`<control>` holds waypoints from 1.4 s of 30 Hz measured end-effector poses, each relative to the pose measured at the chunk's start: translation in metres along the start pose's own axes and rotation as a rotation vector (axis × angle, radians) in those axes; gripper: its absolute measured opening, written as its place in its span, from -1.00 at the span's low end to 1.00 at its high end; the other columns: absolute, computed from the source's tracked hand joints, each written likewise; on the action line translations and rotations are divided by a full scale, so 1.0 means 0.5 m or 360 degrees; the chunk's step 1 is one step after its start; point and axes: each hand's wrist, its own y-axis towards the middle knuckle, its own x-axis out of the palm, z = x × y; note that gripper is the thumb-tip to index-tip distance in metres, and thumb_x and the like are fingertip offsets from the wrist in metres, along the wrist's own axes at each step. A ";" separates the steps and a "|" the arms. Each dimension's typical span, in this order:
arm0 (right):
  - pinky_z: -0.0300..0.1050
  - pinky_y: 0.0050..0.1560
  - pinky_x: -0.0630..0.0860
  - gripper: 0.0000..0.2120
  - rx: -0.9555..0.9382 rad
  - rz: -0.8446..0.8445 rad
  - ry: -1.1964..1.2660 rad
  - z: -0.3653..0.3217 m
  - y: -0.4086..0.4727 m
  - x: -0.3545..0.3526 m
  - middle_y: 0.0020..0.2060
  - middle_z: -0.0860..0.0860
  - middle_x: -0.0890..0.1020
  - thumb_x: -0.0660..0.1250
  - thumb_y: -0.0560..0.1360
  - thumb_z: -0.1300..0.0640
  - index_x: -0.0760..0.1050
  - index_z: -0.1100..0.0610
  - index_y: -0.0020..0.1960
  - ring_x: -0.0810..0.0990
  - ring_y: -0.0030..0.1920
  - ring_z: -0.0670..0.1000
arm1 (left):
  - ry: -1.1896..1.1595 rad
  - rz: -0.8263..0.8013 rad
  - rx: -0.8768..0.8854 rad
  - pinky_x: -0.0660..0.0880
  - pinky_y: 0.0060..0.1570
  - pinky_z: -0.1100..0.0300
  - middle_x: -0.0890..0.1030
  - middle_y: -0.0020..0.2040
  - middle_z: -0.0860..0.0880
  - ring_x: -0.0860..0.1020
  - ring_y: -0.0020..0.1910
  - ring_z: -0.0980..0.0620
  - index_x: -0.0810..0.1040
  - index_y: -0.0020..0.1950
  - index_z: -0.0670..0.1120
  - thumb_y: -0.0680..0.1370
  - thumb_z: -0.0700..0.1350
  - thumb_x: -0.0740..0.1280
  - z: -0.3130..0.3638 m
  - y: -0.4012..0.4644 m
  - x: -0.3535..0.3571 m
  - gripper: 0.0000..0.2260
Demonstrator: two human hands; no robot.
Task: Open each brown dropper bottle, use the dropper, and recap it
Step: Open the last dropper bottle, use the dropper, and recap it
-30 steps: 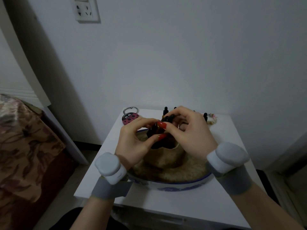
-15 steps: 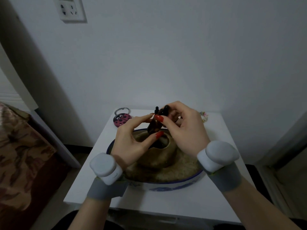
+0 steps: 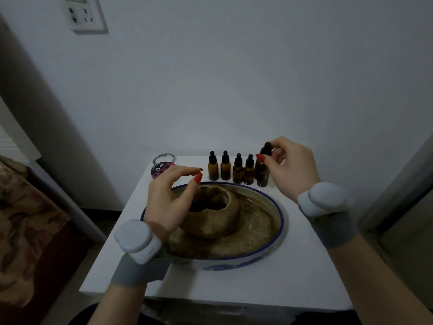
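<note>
Several brown dropper bottles (image 3: 225, 168) with black rubber caps stand in a row at the back of the white table (image 3: 293, 273). At the right end of the row is one more brown bottle (image 3: 262, 172), and my right hand (image 3: 289, 167) pinches its black dropper cap between thumb and fingers. This bottle stands at the table surface, upright. My left hand (image 3: 172, 195) hovers over the left rim of the bowl with thumb and forefinger loosely apart and nothing between them.
A blue-rimmed white bowl (image 3: 280, 228) holds a brown ring-shaped vessel (image 3: 218, 214) in murky liquid, in front of the bottles. A pink ladybug tag (image 3: 160, 169) with a bead ring lies at the back left. Wall behind, bedding at left.
Both hands held one bottle together above the bowl. Now my right hand has carried it to the right end of the row, and my left hand has let go.
</note>
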 end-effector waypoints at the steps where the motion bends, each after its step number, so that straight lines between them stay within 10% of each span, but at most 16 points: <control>1: -0.19 -0.24 0.43 -0.91 0.0030 -0.0035 -0.0083 0.013 0.003 -0.003 -0.31 -0.05 0.56 0.37 0.50 0.15 0.55 0.09 0.01 0.52 -0.28 -0.04 | 0.0005 0.0007 0.0001 0.37 0.05 0.57 0.60 0.02 0.16 0.50 0.06 0.35 0.63 0.11 -0.03 0.55 -0.13 0.33 0.000 0.000 0.000 -0.83; 13: -0.05 -0.21 0.49 -0.86 0.0290 -0.0197 -0.0597 0.093 0.010 0.011 -0.13 0.10 0.65 0.30 0.50 0.16 0.57 0.11 0.04 0.57 -0.15 0.17 | 0.0048 0.0007 0.0033 0.36 0.06 0.54 0.60 0.03 0.12 0.50 0.06 0.32 0.63 0.12 -0.03 0.56 -0.21 0.31 -0.007 -0.001 0.000 -0.81; 42: 0.02 -0.10 0.50 -0.81 0.0505 -0.0140 -0.0427 0.116 -0.001 0.045 -0.02 0.19 0.63 0.27 0.56 0.13 0.50 0.19 0.13 0.58 -0.03 0.26 | 0.0059 0.0041 0.0032 0.48 0.17 0.21 0.62 0.07 0.01 0.55 0.08 0.10 0.64 0.11 -0.07 0.55 -0.27 0.33 -0.016 -0.008 -0.018 -0.80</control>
